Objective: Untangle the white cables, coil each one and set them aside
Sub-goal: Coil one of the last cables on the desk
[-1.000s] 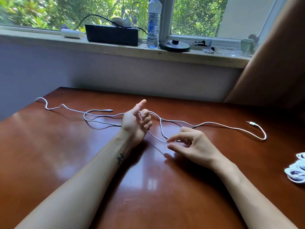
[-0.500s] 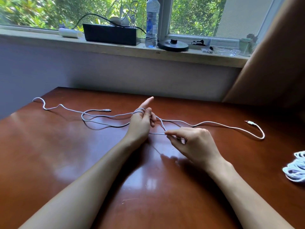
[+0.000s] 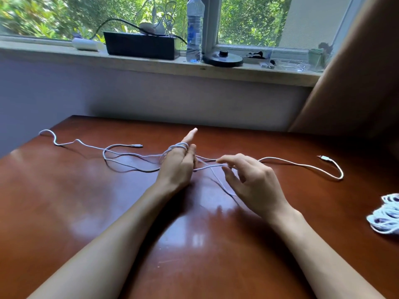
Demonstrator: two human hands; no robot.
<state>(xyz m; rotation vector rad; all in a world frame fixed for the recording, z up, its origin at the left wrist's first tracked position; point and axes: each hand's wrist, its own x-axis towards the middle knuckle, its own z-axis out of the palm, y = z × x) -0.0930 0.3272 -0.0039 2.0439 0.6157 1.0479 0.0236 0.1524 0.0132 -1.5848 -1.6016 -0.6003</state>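
Limp, light white cable (image 3: 269,157) wraps a left hand (image 3: 178,167) finger; right hand (image 3: 257,182) fingers (image 3: 228,161) pinch slack just beside, a sound hold.

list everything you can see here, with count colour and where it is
table: one, red-brown, foreground
cable: one or two, unclear, white, loose across table
coil: one bundle, white, table's right edge
box: one, black, on sill
bottle: one, clear, sill, right of box
base: one, black, round, sill, right of bottle
pot: one, greenish, sill's right end
left hand: one, cable looped round it
right hand: one, pinches cable
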